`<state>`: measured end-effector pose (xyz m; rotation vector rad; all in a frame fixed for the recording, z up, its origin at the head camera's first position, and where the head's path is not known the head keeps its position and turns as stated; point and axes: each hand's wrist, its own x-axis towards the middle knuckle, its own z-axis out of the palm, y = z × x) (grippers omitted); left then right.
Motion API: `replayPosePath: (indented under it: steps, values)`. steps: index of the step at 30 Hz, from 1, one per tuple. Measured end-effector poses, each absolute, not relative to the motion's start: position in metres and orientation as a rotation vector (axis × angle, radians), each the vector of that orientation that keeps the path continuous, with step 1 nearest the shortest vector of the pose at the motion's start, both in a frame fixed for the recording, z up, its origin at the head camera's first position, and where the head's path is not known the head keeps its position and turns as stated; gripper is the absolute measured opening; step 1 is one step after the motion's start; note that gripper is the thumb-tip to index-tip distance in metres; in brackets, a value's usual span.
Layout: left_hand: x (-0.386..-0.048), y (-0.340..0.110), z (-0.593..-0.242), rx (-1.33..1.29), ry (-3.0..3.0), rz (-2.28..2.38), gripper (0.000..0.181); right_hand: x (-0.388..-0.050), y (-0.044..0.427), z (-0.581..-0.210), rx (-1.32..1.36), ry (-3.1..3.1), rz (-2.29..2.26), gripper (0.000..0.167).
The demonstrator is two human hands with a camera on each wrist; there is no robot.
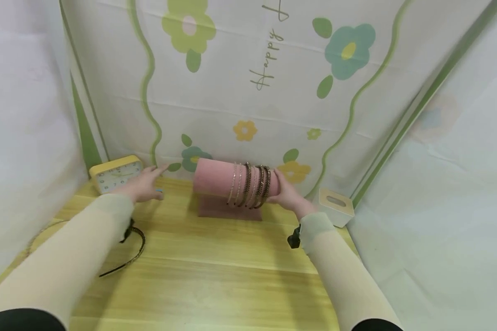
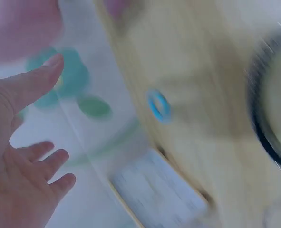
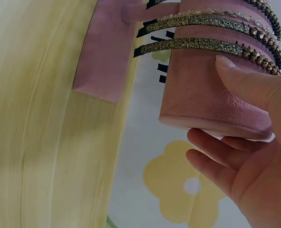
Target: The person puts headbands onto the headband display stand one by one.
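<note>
A pink headband stand, a padded cylinder on a flat base, stands at the back of the wooden table. Several glittery, beaded headbands sit side by side on its right half. My right hand holds the cylinder's right end; in the right wrist view the thumb lies on its side, beside the nearest headband, with the fingers at the end face. My left hand is spread in the air left of the stand, in front of the clock, holding nothing. A dark headband lies on the table below the left forearm.
A yellow-framed clock stands at the back left, a white box with a wooden lid at the back right. A small blue ring is near the clock. A thin pale band lies at the left edge. Cloth walls enclose the table.
</note>
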<state>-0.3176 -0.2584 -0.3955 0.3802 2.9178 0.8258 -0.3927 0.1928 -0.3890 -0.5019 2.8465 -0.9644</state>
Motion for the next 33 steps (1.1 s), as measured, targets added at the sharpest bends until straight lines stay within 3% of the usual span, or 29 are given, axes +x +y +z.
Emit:
replayPosePath:
  steps: [5, 10, 20, 33]
  values:
    - [-0.295, -0.307, -0.418, 0.431, 2.930, 0.753, 0.061, -0.390, 0.194, -0.391, -0.476, 2.856, -0.957, 0.116]
    - [-0.282, -0.336, -0.448, 0.436, 2.912, 0.725, 0.045, -0.391, 0.196, -0.392, -0.453, 2.844, -0.969, 0.115]
    - [-0.271, -0.370, -0.491, 0.350, 2.963, 0.711, 0.042, -0.396, 0.194, -0.396, -0.458, 2.847, -0.959, 0.115]
    - [-0.243, -0.414, -0.489, 0.232, 2.977, 0.643, 0.043, -0.395, 0.195, -0.397, -0.445, 2.848, -0.966, 0.116]
